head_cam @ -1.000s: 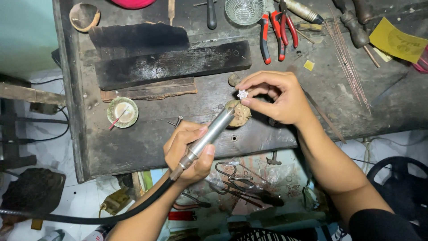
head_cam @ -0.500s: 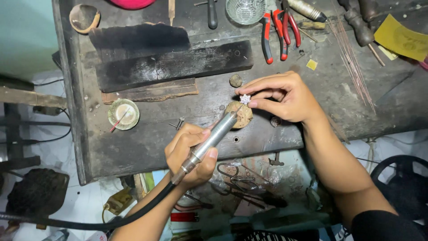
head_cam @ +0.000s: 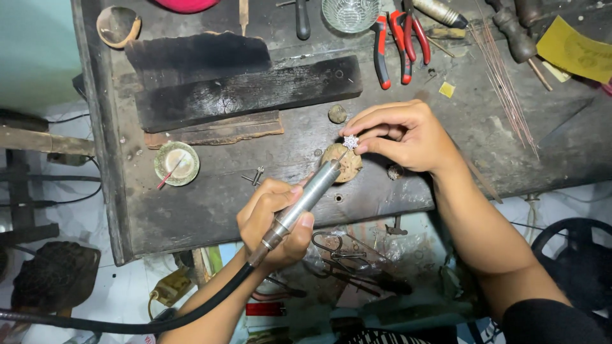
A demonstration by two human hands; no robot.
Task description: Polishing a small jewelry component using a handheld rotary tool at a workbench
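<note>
My left hand point(head_cam: 274, 220) grips a metal rotary handpiece point(head_cam: 306, 197) on a black flexible shaft point(head_cam: 127, 325), its tip pointing up and right. The tip meets a small silver star-shaped jewellery piece point(head_cam: 350, 141), pinched between thumb and fingers of my right hand point(head_cam: 401, 137). The piece rests over a round worn wooden peg point(head_cam: 343, 162) near the front edge of the dark workbench point(head_cam: 210, 197).
Charred wooden blocks point(head_cam: 242, 89) lie at the back left. A small round dish with a red stick point(head_cam: 176, 164) sits left. Red-handled pliers point(head_cam: 398, 38), a glass bowl point(head_cam: 350, 13), thin copper wires point(head_cam: 503, 83) and yellow paper point(head_cam: 574, 54) lie at the back right. Tools sit in a tray below point(head_cam: 344, 261).
My right hand has brought the silver piece down from above the bench onto the wooden peg. The handpiece tip has closed in and now touches it.
</note>
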